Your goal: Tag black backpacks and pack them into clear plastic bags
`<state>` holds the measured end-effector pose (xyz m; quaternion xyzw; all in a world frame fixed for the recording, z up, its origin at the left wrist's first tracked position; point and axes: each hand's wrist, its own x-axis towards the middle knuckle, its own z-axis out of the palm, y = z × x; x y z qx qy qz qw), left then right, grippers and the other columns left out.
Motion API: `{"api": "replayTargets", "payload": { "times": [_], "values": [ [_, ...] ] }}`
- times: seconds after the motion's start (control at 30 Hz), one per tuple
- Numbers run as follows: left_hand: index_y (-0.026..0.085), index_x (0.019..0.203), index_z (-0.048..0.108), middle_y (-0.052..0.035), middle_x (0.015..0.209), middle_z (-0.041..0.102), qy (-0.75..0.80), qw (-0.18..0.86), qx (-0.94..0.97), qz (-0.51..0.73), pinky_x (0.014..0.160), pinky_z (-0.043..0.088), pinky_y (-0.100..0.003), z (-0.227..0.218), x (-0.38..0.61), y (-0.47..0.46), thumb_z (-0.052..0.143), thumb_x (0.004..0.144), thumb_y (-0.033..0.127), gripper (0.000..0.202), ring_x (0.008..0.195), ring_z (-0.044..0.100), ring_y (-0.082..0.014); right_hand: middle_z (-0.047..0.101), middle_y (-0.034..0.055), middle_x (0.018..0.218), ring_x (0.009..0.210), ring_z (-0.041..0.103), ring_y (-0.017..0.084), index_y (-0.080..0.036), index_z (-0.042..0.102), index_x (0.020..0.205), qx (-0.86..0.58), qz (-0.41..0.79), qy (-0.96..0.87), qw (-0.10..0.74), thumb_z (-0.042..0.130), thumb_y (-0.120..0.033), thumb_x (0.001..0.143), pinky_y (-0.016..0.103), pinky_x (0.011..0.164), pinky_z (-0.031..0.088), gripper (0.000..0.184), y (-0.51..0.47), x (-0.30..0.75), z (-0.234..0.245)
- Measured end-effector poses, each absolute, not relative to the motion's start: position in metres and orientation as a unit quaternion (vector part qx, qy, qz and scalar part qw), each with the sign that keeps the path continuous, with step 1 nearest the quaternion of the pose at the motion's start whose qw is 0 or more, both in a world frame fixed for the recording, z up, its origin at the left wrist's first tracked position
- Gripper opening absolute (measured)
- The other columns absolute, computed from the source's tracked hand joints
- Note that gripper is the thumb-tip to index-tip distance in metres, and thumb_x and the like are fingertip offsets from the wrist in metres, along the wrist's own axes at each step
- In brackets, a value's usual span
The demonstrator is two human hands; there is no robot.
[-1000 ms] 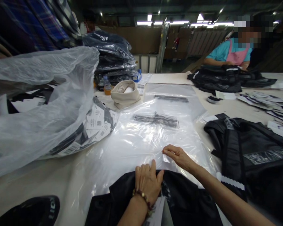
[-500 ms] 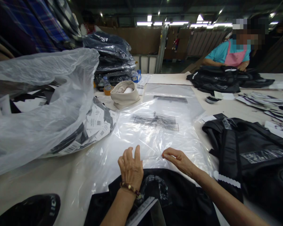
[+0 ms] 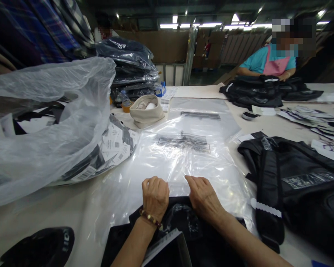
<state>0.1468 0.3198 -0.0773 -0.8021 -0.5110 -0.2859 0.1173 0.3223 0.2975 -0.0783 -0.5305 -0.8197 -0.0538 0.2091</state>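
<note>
A clear plastic bag [image 3: 183,163] with black printed text lies flat on the table in front of me. My left hand [image 3: 155,195] is curled closed at its near open edge, fingers tucked over the film. My right hand [image 3: 203,196] is beside it, fingers bent down and gripping the same edge. Just under both hands lies a folded black garment [image 3: 183,237], its far end at the bag's mouth. A white paper tag [image 3: 163,246] lies on the garment by my left wrist.
A big translucent sack [image 3: 44,122] of hang tags fills the left. Black jackets [image 3: 295,181] lie at right. A beige fabric pouch [image 3: 147,110] and bagged garments [image 3: 133,70] stand at the back. A person in a teal top [image 3: 269,61] works across the table.
My left hand left the garment, reached forward and closed on the bag's near edge. My right hand drew back from its pinch and now grips the edge beside the left.
</note>
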Motion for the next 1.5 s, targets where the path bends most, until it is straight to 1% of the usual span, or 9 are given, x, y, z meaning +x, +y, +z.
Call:
{"api": "replayTargets", "payload": {
  "times": [0.2, 0.4, 0.53, 0.67, 0.87, 1.03, 1.13, 1.3, 1.5],
  "values": [
    [0.018, 0.059, 0.045, -0.0003, 0.058, 0.046, -0.508, 0.146, -0.798, -0.289, 0.071, 0.034, -0.033, -0.077, 0.130, 0.319, 0.043, 0.083, 0.010, 0.025, 0.067, 0.047, -0.0171, 0.064, 0.0085, 0.082, 0.072, 0.056, 0.019, -0.012, 0.058, 0.095, -0.548, -0.140, -0.801, 0.197, 0.035, 0.002, 0.074, 0.032, 0.068, 0.041, 0.035, 0.293, 0.356, -0.080],
    [0.018, 0.060, 0.045, -0.0003, 0.056, 0.046, -0.454, 0.188, -0.840, -0.231, 0.064, 0.034, -0.031, -0.084, 0.079, 0.325, 0.042, 0.085, 0.013, 0.026, 0.058, 0.043, -0.0164, 0.065, 0.0083, 0.085, 0.076, 0.059, 0.020, -0.013, 0.057, 0.098, -0.574, -0.180, -0.784, 0.156, 0.034, 0.000, 0.074, 0.033, 0.070, 0.044, 0.036, 0.262, 0.407, -0.094],
    [0.014, 0.078, 0.054, -0.0060, 0.075, 0.059, -0.410, 0.182, -0.870, -0.203, 0.072, 0.035, -0.032, -0.095, 0.048, 0.330, 0.040, 0.086, 0.014, 0.016, 0.075, 0.053, -0.0186, 0.064, 0.0086, 0.091, 0.082, 0.060, 0.019, -0.017, 0.054, 0.107, -0.576, -0.150, -0.782, 0.184, 0.033, -0.006, 0.079, 0.032, 0.072, 0.049, 0.037, 0.238, 0.428, -0.114],
    [0.014, 0.096, 0.057, -0.0086, 0.090, 0.064, -0.498, 0.195, -0.829, -0.163, 0.070, 0.034, -0.033, -0.108, 0.030, 0.340, 0.043, 0.087, 0.022, 0.019, 0.084, 0.055, -0.0219, 0.063, 0.0077, 0.095, 0.086, 0.060, 0.018, -0.020, 0.052, 0.112, -0.575, -0.119, -0.782, 0.209, 0.031, -0.009, 0.083, 0.030, 0.074, 0.052, 0.038, 0.228, 0.436, -0.122],
    [0.017, 0.076, 0.061, -0.0071, 0.072, 0.062, -0.640, 0.146, -0.754, -0.011, 0.063, 0.032, -0.033, -0.114, 0.009, 0.348, 0.040, 0.086, 0.026, 0.024, 0.074, 0.055, -0.0239, 0.060, 0.0074, 0.101, 0.091, 0.060, 0.017, -0.022, 0.049, 0.116, -0.571, -0.087, -0.790, 0.204, 0.031, -0.014, 0.086, 0.028, 0.076, 0.052, 0.036, 0.226, 0.448, -0.128],
    [0.017, 0.066, 0.055, -0.0093, 0.070, 0.060, -0.695, 0.134, -0.707, 0.006, 0.064, 0.036, -0.032, -0.107, -0.004, 0.332, 0.031, 0.087, 0.024, 0.033, 0.074, 0.055, -0.0234, 0.056, 0.0128, 0.104, 0.094, 0.057, 0.022, -0.015, 0.048, 0.116, -0.610, -0.143, -0.757, 0.185, 0.030, -0.017, 0.088, 0.035, 0.081, 0.049, 0.033, 0.225, 0.452, -0.128],
    [0.019, 0.071, 0.054, -0.0068, 0.076, 0.061, -0.763, 0.035, -0.645, -0.026, 0.062, 0.038, -0.030, -0.099, -0.013, 0.314, 0.031, 0.085, 0.029, 0.028, 0.073, 0.056, -0.0212, 0.058, 0.0145, 0.098, 0.085, 0.057, 0.024, -0.011, 0.051, 0.112, -0.633, -0.203, -0.732, 0.148, 0.032, -0.021, 0.089, 0.037, 0.076, 0.049, 0.032, 0.223, 0.453, -0.125],
    [0.023, 0.070, 0.054, 0.0023, 0.059, 0.057, -0.879, -0.159, -0.434, -0.118, 0.050, 0.035, -0.026, -0.091, -0.021, 0.291, 0.046, 0.078, 0.040, 0.020, 0.053, 0.050, -0.0164, 0.062, 0.0095, 0.081, 0.067, 0.059, 0.020, -0.013, 0.056, 0.108, -0.677, -0.212, -0.696, 0.111, 0.031, -0.031, 0.091, 0.028, 0.055, 0.045, 0.036, 0.212, 0.456, -0.129],
    [0.016, 0.063, 0.046, 0.0014, 0.054, 0.059, -0.797, -0.416, -0.137, -0.416, 0.032, 0.019, -0.017, -0.087, -0.005, 0.290, 0.055, 0.074, 0.017, 0.014, 0.031, 0.029, -0.0037, 0.064, 0.0044, 0.066, 0.056, 0.060, 0.020, -0.017, 0.057, 0.094, -0.859, 0.115, -0.438, 0.236, 0.040, -0.064, 0.072, 0.029, 0.053, 0.045, 0.054, 0.205, 0.444, -0.122]
  ]
}}
